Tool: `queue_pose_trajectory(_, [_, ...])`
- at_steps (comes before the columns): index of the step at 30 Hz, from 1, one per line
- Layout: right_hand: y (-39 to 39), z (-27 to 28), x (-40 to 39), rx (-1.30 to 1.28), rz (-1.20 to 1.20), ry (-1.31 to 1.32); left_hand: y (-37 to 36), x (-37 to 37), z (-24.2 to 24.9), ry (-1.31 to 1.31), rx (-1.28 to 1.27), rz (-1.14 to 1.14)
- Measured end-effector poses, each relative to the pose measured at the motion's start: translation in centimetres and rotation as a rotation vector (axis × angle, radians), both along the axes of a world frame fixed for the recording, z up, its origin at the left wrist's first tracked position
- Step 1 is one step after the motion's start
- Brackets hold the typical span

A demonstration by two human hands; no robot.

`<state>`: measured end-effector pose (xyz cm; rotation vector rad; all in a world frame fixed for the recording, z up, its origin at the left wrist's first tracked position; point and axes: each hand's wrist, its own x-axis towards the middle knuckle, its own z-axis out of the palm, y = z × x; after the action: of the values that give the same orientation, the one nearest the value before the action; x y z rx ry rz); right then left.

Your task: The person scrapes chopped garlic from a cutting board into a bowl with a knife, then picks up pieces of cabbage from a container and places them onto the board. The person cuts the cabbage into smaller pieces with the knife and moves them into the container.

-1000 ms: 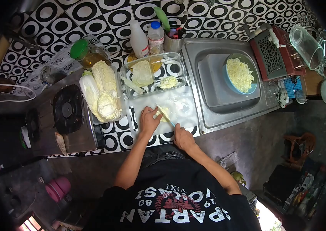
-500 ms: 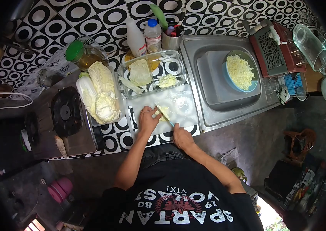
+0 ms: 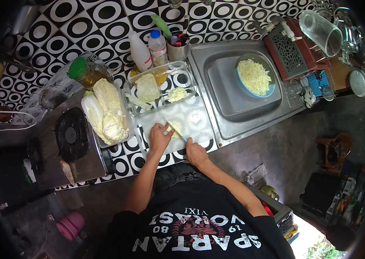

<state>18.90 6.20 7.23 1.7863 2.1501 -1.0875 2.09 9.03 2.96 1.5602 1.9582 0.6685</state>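
Note:
My right hand [image 3: 196, 153] is closed round the handle of a knife [image 3: 175, 130]. Its blade slants up and left over pale chopped cabbage [image 3: 176, 126] on a translucent white cutting board [image 3: 199, 131]. On the blade's left side, my left hand [image 3: 160, 137] has its fingers curled down on a cabbage piece, mostly hidden beneath them. Just behind the board stands a clear divided container [image 3: 176, 98], with a leaf piece [image 3: 147, 87] in one section and chopped bits [image 3: 176, 94] in another.
Left of the board, a clear tray holds whole cabbages [image 3: 105, 113] beside a gas stove [image 3: 72, 134]. A blue bowl [image 3: 243, 88] of chopped cabbage sits in the steel sink [image 3: 223, 93]. Bottles [image 3: 158, 48] and a utensil cup [image 3: 178, 52] line the back wall.
The whole view has shifted, so the counter things appear slightly further left. Both hands keep their places at the board, with the knife still among the cabbage.

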Motion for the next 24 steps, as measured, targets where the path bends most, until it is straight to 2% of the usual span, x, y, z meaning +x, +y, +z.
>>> queue_pose_trajectory(5, [0.0,0.2,0.2,0.006,0.006,-0.003,0.0,-0.1,0.1,0.042,0.034,-0.024])
queue_pose_trajectory(7, [-0.2,0.5,0.5,0.056,0.041,-0.003,0.2,-0.3,0.2,0.024,-0.005,-0.013])
queue_pose_trajectory(8, [-0.7,-1.4,1.1,0.150,0.062,0.014,0.4,-0.4,0.2,0.000,-0.048,-0.010])
queue_pose_trajectory(11, [-0.7,-1.6,1.1,0.115,0.073,0.012,0.1,-0.4,-0.8,0.021,0.071,-0.001])
queue_pose_trajectory(17, [0.4,-1.7,-1.0,0.127,0.039,0.044,0.7,-0.6,-0.3,-0.011,-0.050,0.013])
queue_pose_trajectory(24, [0.2,0.1,0.5,0.066,0.079,0.027,0.7,-0.5,-0.1,-0.009,-0.026,0.022])
